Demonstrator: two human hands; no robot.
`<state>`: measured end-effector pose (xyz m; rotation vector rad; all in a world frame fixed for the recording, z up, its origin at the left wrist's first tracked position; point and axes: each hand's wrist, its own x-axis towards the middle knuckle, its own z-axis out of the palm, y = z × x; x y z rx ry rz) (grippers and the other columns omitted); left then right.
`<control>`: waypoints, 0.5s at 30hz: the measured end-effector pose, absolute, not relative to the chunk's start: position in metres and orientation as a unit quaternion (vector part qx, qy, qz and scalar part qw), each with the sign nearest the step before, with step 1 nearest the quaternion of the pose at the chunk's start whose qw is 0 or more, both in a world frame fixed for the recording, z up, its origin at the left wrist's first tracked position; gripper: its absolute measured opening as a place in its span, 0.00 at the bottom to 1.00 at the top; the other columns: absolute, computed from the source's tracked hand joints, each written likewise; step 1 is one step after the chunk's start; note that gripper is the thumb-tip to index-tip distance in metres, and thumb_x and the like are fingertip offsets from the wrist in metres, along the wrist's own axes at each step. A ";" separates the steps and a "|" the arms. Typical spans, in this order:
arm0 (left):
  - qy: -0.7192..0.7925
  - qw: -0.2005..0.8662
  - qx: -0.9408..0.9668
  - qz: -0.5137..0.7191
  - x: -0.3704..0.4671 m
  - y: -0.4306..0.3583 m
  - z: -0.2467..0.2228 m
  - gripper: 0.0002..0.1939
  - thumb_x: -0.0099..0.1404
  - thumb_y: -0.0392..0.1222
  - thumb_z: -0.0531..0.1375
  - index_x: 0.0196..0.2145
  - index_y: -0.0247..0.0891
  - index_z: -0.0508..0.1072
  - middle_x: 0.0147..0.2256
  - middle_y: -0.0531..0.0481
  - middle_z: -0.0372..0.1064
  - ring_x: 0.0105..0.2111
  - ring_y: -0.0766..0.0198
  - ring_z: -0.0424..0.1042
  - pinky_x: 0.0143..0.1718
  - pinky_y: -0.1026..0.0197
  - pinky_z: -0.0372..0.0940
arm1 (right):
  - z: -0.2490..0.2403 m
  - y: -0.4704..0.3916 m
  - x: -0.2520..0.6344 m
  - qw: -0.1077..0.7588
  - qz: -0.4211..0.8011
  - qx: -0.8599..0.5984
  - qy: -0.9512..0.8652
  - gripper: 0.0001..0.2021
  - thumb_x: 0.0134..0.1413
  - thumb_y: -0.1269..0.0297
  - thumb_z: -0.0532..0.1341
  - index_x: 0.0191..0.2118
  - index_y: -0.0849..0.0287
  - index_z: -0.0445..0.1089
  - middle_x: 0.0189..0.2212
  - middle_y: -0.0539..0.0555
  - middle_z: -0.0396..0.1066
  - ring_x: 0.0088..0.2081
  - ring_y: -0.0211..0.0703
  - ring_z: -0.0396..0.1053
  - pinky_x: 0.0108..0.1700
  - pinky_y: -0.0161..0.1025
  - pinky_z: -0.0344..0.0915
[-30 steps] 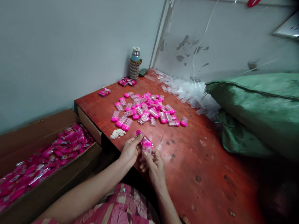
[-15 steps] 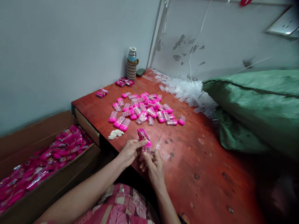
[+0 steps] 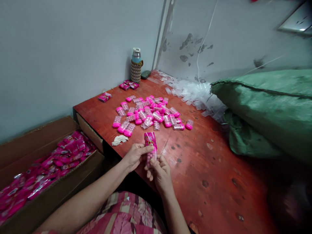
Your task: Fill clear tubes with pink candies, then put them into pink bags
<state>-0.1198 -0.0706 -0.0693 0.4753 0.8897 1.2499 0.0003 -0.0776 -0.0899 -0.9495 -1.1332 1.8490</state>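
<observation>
Both my hands hold one small clear candy box (image 3: 151, 155) with pink balls inside and a printed pink sleeve (image 3: 150, 139) at its upper end. My left hand (image 3: 136, 157) pinches it from the left, thumb across the front. From the right and below, my right hand (image 3: 160, 171) grips the clear lower end with thumb and fingers. Whether the sleeve is fully around the box cannot be made out. Beyond my hands, a pile of pink-capped candy boxes (image 3: 147, 112) lies on the red table (image 3: 195, 156).
An open carton (image 3: 96, 164) full of pink packets stands at left. Several pink packets (image 3: 104, 97) and a bottle in a knitted cover (image 3: 136, 70) are at the back. Clear plastic sleeves (image 3: 195, 94) lie beside a green sack (image 3: 263, 113). A crumpled white scrap (image 3: 119, 140) sits near the edge.
The box and its printed sleeve have turned to stand straighter, with the printed front facing me more. Both hands stay on it, and the view has shifted slightly.
</observation>
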 end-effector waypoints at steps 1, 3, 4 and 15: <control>0.398 0.698 0.216 0.555 -0.120 -0.071 -0.070 0.12 0.50 0.42 0.63 0.20 0.29 0.70 0.15 0.50 0.64 0.12 0.68 0.62 0.12 0.66 0.57 | -0.091 -0.077 0.000 0.381 0.728 -0.368 -0.435 0.10 0.52 0.58 0.56 0.33 0.58 0.58 0.20 0.46 0.67 0.13 0.28 0.59 0.12 0.24 0.52; 0.406 0.693 0.219 0.554 -0.118 -0.072 -0.070 0.11 0.50 0.42 0.63 0.21 0.28 0.71 0.17 0.49 0.65 0.13 0.69 0.62 0.13 0.66 0.57 | -0.092 -0.077 0.000 0.398 0.704 -0.389 -0.441 0.10 0.51 0.58 0.57 0.33 0.58 0.58 0.19 0.45 0.67 0.13 0.29 0.59 0.12 0.24 0.53; 0.413 0.686 0.219 0.557 -0.117 -0.073 -0.070 0.11 0.50 0.41 0.63 0.22 0.28 0.71 0.17 0.49 0.66 0.14 0.69 0.63 0.14 0.66 0.57 | -0.092 -0.077 0.000 0.407 0.683 -0.404 -0.451 0.10 0.50 0.58 0.58 0.33 0.58 0.58 0.18 0.44 0.66 0.13 0.29 0.60 0.13 0.25 0.54; 0.436 0.679 0.192 0.559 -0.113 -0.074 -0.069 0.11 0.49 0.42 0.63 0.21 0.29 0.71 0.19 0.47 0.68 0.15 0.69 0.64 0.16 0.67 0.58 | -0.091 -0.079 0.005 0.398 0.651 -0.436 -0.478 0.10 0.50 0.58 0.59 0.33 0.59 0.60 0.19 0.46 0.66 0.14 0.29 0.59 0.14 0.25 0.55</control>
